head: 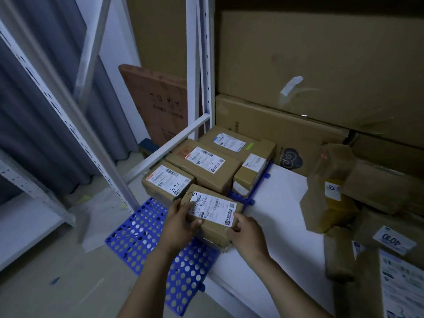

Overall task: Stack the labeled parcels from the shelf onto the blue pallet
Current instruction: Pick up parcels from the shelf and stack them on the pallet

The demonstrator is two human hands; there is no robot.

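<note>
A brown cardboard parcel with a white shipping label point(214, 214) is held over the blue perforated pallet point(142, 239). My left hand point(181, 222) grips its left side, thumb on the label. My right hand point(246, 232) grips its right near corner. Behind it on the pallet lie several labeled parcels: one marked "2-41" point(167, 182), a long one point(204, 166), a far one point(231, 143) and a small one point(251, 173). More brown parcels point(330, 191) lie on the white shelf point(280, 216) at the right.
White metal shelf uprights point(197, 65) and a crossbar point(169, 150) stand just behind and left of the pallet. Large cardboard cartons point(321, 65) fill the back. A grey curtain point(34, 111) hangs at left. Labeled parcels point(394, 242) crowd the right edge.
</note>
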